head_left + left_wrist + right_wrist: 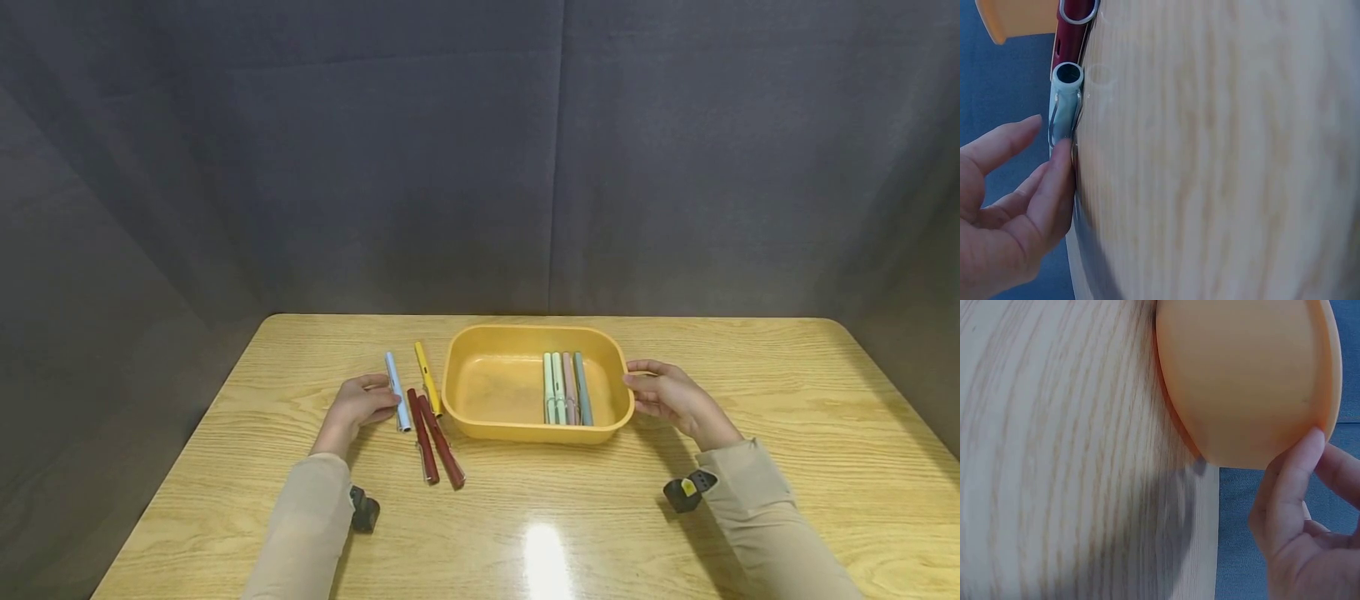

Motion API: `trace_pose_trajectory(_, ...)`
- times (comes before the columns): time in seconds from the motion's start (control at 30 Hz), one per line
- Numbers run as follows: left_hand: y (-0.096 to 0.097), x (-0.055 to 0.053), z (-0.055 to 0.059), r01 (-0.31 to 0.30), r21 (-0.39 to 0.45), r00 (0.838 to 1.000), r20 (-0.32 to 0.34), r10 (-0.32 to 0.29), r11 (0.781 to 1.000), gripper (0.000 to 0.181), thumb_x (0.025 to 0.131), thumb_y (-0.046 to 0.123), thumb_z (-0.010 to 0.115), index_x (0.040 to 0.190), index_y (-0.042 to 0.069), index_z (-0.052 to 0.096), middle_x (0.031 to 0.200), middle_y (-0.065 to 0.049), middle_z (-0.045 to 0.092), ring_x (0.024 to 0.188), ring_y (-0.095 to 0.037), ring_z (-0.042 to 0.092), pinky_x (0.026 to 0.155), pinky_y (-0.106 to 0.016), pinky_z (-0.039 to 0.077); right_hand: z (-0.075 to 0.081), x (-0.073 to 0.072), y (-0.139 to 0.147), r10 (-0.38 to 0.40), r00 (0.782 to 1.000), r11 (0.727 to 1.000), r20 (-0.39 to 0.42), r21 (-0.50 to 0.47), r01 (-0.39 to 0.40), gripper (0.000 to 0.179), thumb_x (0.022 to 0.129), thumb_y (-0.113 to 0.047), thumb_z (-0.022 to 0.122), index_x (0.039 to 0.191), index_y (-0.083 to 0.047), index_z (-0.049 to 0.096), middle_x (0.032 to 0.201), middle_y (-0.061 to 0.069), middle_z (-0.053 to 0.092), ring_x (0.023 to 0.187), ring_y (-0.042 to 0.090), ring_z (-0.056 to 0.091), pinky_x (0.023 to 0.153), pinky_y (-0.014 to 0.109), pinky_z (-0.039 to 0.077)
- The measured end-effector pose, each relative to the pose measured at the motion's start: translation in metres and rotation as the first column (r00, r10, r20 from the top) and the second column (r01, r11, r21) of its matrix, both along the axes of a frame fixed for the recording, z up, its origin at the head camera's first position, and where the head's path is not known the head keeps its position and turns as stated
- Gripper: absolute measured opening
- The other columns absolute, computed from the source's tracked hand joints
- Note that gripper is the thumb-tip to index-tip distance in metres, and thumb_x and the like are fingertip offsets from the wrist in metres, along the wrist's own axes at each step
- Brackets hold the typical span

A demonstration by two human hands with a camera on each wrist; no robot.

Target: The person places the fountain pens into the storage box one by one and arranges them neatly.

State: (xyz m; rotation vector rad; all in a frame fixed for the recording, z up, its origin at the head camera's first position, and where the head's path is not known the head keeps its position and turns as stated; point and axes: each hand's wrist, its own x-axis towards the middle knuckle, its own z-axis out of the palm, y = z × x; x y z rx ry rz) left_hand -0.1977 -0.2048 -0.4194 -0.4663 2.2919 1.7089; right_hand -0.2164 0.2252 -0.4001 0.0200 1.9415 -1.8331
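Note:
A light blue pen (398,392) lies on the table with a fingertip of my left hand (362,406) touching its side. In the left wrist view that pen (1066,103) shows its round open end and wire clip, and the upper digit stands apart from it. My right hand (675,397) holds the right end of a yellow plastic tray (517,432) by the rim, thumb above and fingers against the outer wall. From the right wrist, the tray's wall (1241,381) shows beside the fingers (1294,481).
Two dark red pens (423,437) and a yellow pen (427,375) lie between the left hand and the tray. Inside the tray's right half, several pastel pens (571,387) stand in a row, side by side. A dark curtain (450,167) hangs behind the wooden table (600,517).

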Motion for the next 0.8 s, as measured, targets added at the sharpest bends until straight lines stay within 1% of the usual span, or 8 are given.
trace_pose_trajectory(0.13, 0.002, 0.000, 0.001, 0.002, -0.006, 1.000, 0.010, -0.002, 1.000, 0.057, 0.090, -0.002, 0.059, 0.141, -0.009, 0.036, 0.138, -0.031, 0.047, 0.119, -0.034, 0.059, 0.095, -0.034, 0.056, 0.000, 0.000, 0.001, 0.001, 1.000, 1.000, 0.006, -0.010, -0.001, 0.033, 0.097, -0.010, 0.051, 0.125, 0.002, 0.039, 0.076, -0.012, 0.065, 0.068, -0.001, 0.064, 0.063, 0.012, 0.056)
trace_pose_trajectory(0.27, 0.003, 0.000, 0.002, -0.004, -0.020, 1.000, 0.008, 0.004, 1.000, 0.058, 0.089, -0.002, 0.061, 0.141, -0.010, 0.037, 0.136, -0.031, 0.049, 0.114, -0.032, 0.062, 0.095, -0.035, 0.056, 0.000, 0.000, 0.001, 0.000, 1.000, 1.000, 0.008, -0.012, 0.001, 0.032, 0.097, -0.010, 0.051, 0.124, 0.001, 0.039, 0.076, -0.012, 0.065, 0.067, -0.001, 0.063, 0.062, 0.012, 0.056)
trace_pose_trajectory(0.37, 0.005, -0.001, 0.003, -0.007, -0.045, 1.000, -0.001, 0.007, 0.999, 0.058, 0.088, -0.002, 0.062, 0.139, -0.011, 0.038, 0.134, -0.031, 0.051, 0.110, -0.031, 0.064, 0.094, -0.036, 0.057, 0.000, 0.000, 0.000, -0.001, 1.000, 1.000, 0.006, -0.010, 0.001, 0.033, 0.097, -0.010, 0.051, 0.125, 0.002, 0.039, 0.076, -0.012, 0.065, 0.067, -0.001, 0.063, 0.062, 0.012, 0.056)
trace_pose_trajectory(0.6, 0.011, -0.001, 0.005, -0.018, -0.116, 1.000, -0.023, 0.015, 0.993, 0.055, 0.085, -0.006, 0.062, 0.135, -0.014, 0.042, 0.131, -0.033, 0.052, 0.112, -0.036, 0.063, 0.091, -0.036, 0.058, -0.001, -0.001, 0.000, -0.006, 1.000, 1.000, 0.004, -0.008, 0.006, 0.032, 0.097, -0.009, 0.051, 0.124, 0.002, 0.039, 0.076, -0.012, 0.065, 0.067, 0.000, 0.064, 0.063, 0.012, 0.057)
trace_pose_trajectory(0.8, 0.012, 0.000, 0.006, -0.012, -0.156, 0.999, -0.032, 0.007, 0.988, 0.050, 0.085, -0.003, 0.062, 0.131, -0.017, 0.045, 0.125, -0.035, 0.056, 0.106, -0.037, 0.065, 0.088, -0.037, 0.059, -0.002, -0.001, 0.001, 0.001, 1.000, 1.000, -0.002, -0.006, -0.001, 0.035, 0.097, -0.011, 0.052, 0.126, 0.003, 0.037, 0.076, -0.012, 0.065, 0.067, 0.000, 0.063, 0.062, 0.012, 0.056)
